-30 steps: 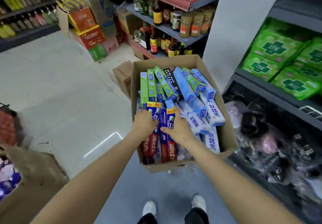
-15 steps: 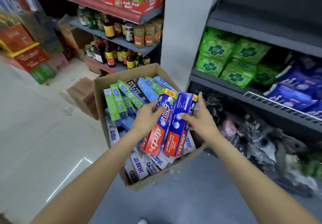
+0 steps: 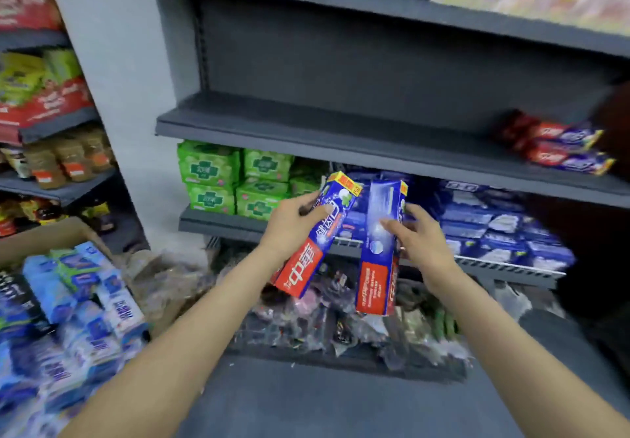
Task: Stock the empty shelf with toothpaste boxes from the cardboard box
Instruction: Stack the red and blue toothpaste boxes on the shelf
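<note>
My left hand [image 3: 293, 224] grips a blue and red toothpaste box [image 3: 322, 243], tilted with its yellow-tipped end up. My right hand [image 3: 417, 238] holds a second blue and red toothpaste box [image 3: 378, 260], nearly upright. Both boxes hang in front of the lower shelves, below the dark grey shelf [image 3: 306, 137], which is bare on its left and middle. Two red and blue toothpaste boxes [image 3: 559, 146] lie stacked on that shelf's right end. The cardboard box [image 3: 44, 233] stands at the lower left, filled with several blue, green and white toothpaste boxes [image 3: 78, 304].
Green packs [image 3: 235, 178] and blue packs [image 3: 494, 226] fill the shelf under the grey one. Clear-wrapped dark goods [image 3: 324, 318] pile on the bottom tier. A grey pillar [image 3: 116, 79] stands left of the unit, with jars and bottles [image 3: 64, 158] beyond.
Both hands have lifted the two toothpaste boxes out of the cardboard box and carried them right, toward the shelving. The view has swung right and up, so the cardboard box now sits at lower left.
</note>
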`<action>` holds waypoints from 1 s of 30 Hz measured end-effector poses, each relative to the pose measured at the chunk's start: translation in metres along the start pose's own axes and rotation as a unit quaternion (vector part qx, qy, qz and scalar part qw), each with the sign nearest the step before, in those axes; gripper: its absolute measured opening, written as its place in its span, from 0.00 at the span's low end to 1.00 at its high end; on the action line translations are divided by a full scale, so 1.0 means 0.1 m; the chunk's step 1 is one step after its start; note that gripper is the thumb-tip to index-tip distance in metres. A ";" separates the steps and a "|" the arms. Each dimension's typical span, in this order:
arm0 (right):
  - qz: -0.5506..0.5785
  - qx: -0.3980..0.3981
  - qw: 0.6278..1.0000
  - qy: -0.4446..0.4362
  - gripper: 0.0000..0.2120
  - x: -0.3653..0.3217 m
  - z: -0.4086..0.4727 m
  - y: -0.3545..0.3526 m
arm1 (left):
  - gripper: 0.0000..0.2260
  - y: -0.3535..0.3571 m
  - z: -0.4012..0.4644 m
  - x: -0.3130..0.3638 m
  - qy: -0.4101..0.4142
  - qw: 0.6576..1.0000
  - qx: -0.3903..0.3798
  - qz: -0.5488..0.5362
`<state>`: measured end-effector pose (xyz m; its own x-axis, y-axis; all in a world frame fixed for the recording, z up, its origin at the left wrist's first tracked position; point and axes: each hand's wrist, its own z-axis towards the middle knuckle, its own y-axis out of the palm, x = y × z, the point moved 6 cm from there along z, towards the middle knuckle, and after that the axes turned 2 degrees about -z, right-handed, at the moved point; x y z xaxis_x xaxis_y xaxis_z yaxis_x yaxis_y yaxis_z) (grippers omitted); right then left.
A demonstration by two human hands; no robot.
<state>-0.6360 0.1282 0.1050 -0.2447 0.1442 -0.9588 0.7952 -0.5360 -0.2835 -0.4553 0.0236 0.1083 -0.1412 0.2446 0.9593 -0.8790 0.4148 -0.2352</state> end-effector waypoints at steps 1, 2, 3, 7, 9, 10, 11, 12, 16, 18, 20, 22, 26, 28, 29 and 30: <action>0.002 0.012 1.000 -0.005 0.11 0.03 0.09 -0.27 | 0.13 0.27 0.09 0.10 0.011 1.000 -0.010 0.000; 0.006 0.025 1.000 -0.003 0.10 0.05 0.16 -0.53 | 0.12 0.54 0.18 0.21 0.015 1.000 -0.024 0.001; 0.016 0.035 0.999 0.004 0.08 0.10 0.24 -0.78 | 0.10 0.80 0.26 0.31 0.019 0.999 -0.036 0.004; 0.093 0.070 0.993 0.029 0.04 0.29 0.57 -1.64 | 0.11 1.70 0.67 0.64 0.040 0.996 -0.060 0.045; 0.128 0.083 0.987 0.044 0.06 0.41 0.78 -1.99 | 0.12 2.10 0.90 0.81 0.051 0.993 -0.081 0.067; 0.149 0.093 0.983 0.060 0.06 0.45 0.88 -2.15 | 0.12 2.28 1.02 0.88 0.059 0.991 -0.089 0.076; 0.165 0.106 0.978 0.069 0.06 0.53 0.99 -2.31 | 0.13 2.46 1.13 0.95 0.066 0.990 -0.096 0.081; 0.184 0.121 0.973 0.073 0.09 0.57 1.11 -2.47 | 0.13 2.65 1.24 1.01 0.069 0.989 -0.106 0.082; 0.213 0.133 0.965 0.072 0.20 0.69 1.62 -3.07 | 0.12 3.30 1.72 1.17 0.087 0.985 -0.132 0.076; 0.209 0.140 0.965 0.076 0.17 0.70 1.88 -3.36 | 0.12 3.59 1.96 1.26 0.099 0.981 -0.145 0.085; 0.223 0.154 0.960 0.075 0.16 0.71 2.14 -3.66 | 0.12 3.83 2.23 1.32 0.110 0.978 -0.142 0.104; 0.231 0.161 0.957 0.068 0.19 0.73 2.39 -3.93 | 0.12 4.02 2.49 1.39 0.121 0.978 -0.119 0.125; 0.212 0.186 0.959 0.032 0.15 0.75 2.84 -4.42 | 0.19 4.36 2.88 1.51 0.126 0.966 -0.093 0.204; 0.197 0.206 0.958 0.025 0.10 0.74 3.04 -4.63 | 0.22 4.51 3.00 1.59 0.131 0.953 -0.074 0.264; 0.189 0.214 0.958 0.025 0.08 0.73 3.14 -4.73 | 0.23 4.58 3.04 1.64 0.139 0.946 -0.058 0.289; 0.185 0.220 0.958 0.026 0.05 0.72 3.24 -4.82 | 0.23 4.64 3.07 1.68 0.143 0.939 -0.042 0.310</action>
<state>-1.2163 0.1276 0.1775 0.0455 -0.0889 -0.9950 0.5094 -0.8547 0.0997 -1.0268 -0.0123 0.2085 -0.4744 0.6826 0.5558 -0.6274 0.1807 -0.7574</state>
